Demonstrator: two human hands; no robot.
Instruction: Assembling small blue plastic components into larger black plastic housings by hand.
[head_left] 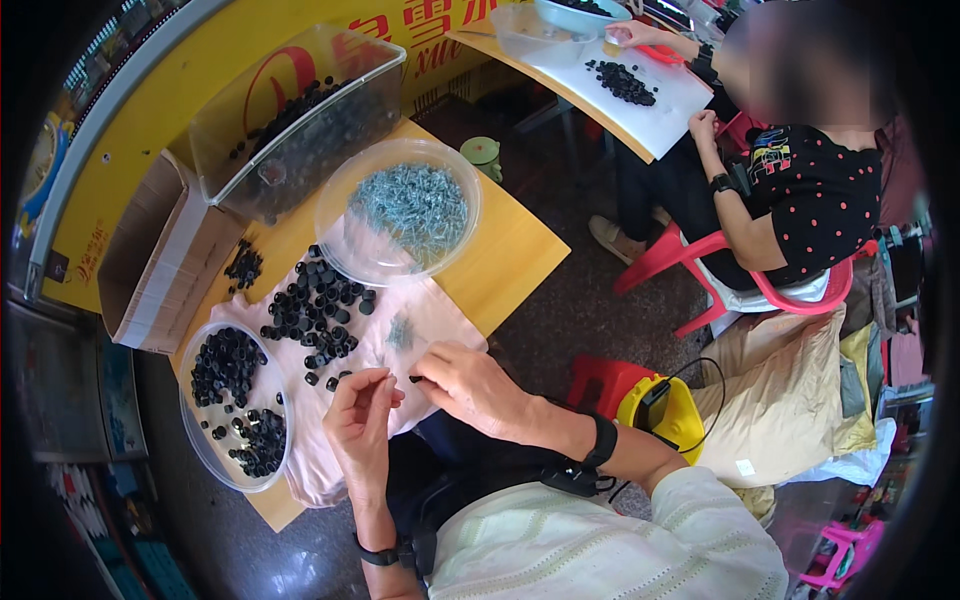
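Both my hands are over the near edge of a pink cloth (450,318) on the table. My left hand (362,425) is pinched at the fingertips; whatever it may hold is hidden. My right hand (475,388), just beside it, pinches a small black piece (415,379) between thumb and finger. Beyond them, loose black caps (312,300) lie scattered on the cloth, next to a small heap of screws (400,333). A clear round tub (345,270) holds many silvery screws (412,210). To the left, a round clear tray (262,486) contains more black caps (228,368).
Behind stand a clear plastic bin (375,72) of black parts and a cardboard box (165,265). Small black pieces (243,266) lie beside the box. At right, a co-worker (800,210) sits on a red chair (690,262) by another table. A yellow container (675,420) stands on my right.
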